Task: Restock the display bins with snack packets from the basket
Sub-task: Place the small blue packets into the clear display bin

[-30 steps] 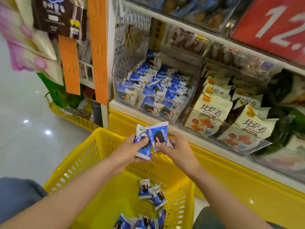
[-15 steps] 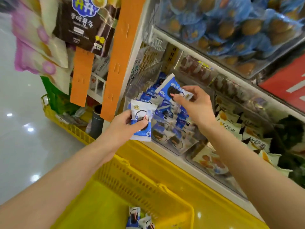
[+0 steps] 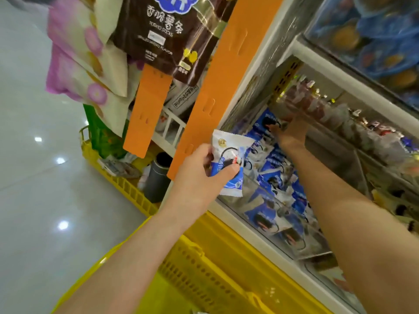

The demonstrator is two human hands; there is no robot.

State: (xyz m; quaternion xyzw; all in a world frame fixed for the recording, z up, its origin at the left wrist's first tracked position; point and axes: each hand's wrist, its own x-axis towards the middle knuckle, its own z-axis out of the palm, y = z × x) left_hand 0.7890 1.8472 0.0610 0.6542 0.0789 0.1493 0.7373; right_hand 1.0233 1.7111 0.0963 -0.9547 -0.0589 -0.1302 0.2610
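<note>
My left hand (image 3: 199, 175) grips a blue-and-white snack packet (image 3: 229, 152) just in front of the clear display bin (image 3: 254, 209), near its left front corner. Several matching blue packets (image 3: 274, 177) fill that bin. My right hand (image 3: 292, 132) reaches deep into the back of the bin under the shelf above. Its fingertips pinch another blue packet (image 3: 267, 120), though this part is blurred. The yellow basket (image 3: 188, 248) stands below my arms, and its contents are out of view.
Two orange strips (image 3: 147, 109) hang left of the bin, with hanging snack bags (image 3: 158, 35) above. A second yellow basket (image 3: 122, 182) and a dark cylinder (image 3: 158, 175) sit on the floor at left. Blue wrapped snacks (image 3: 374, 37) fill the upper shelf. Another clear bin (image 3: 374, 141) adjoins on the right.
My right hand has carried its packet from in front of the bin deep into its back. My left hand has risen a little toward the bin's front with its packet.
</note>
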